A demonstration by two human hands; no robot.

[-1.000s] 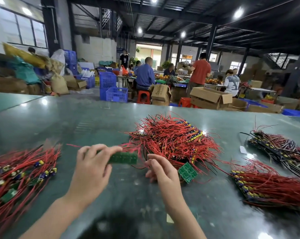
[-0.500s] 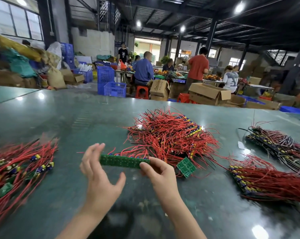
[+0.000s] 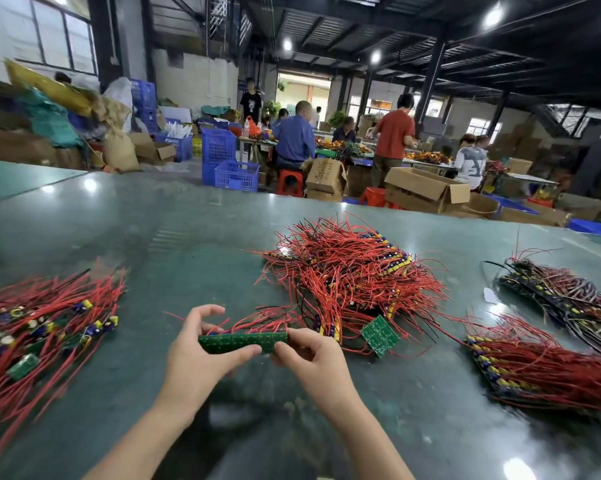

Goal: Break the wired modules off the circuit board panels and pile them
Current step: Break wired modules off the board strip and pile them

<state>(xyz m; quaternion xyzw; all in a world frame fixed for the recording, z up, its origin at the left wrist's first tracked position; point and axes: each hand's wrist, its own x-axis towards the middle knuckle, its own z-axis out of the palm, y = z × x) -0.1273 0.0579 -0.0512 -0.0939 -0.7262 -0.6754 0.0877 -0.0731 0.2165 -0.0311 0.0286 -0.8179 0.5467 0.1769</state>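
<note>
Left hand [image 3: 202,355]: grips the left end of the circuit board strip [image 3: 243,342], thumb across its near face, fingers curled behind its top edge.
Right hand [image 3: 313,355]: pinches the right end of the same strip, thumb tip on the near face, fingers bent over the end.
Circuit board strip: green, long and narrow, held level between both hands just above the desk [image 3: 153,237], near the front middle; red wires rise from its far side.
Centre heap [image 3: 354,278]: large tangle of red and black wires with blue-and-yellow parts, on the desk just beyond the hands.
Loose green board [image 3: 379,335]: small square, tilted, at the near edge of the centre heap, just right of the right hand.
Left pile [image 3: 39,323]: wired modules with red leads, blue-and-yellow parts and small green boards, spread on the desk well left of the left hand.
Right near stack [image 3: 541,365]: panels with rows of blue-and-yellow parts and red wires, lying flat to the right.
Right far stack [image 3: 562,292]: darker wired panels beyond the near stack, apart from it.
White scrap [image 3: 489,295]: small, on the desk beside the far stack.
Desk: dark green, glossy, with lamp reflections.
Background: blue crates [image 3: 230,164], cardboard boxes [image 3: 427,188], red stools [image 3: 289,181], several people at other benches.
</note>
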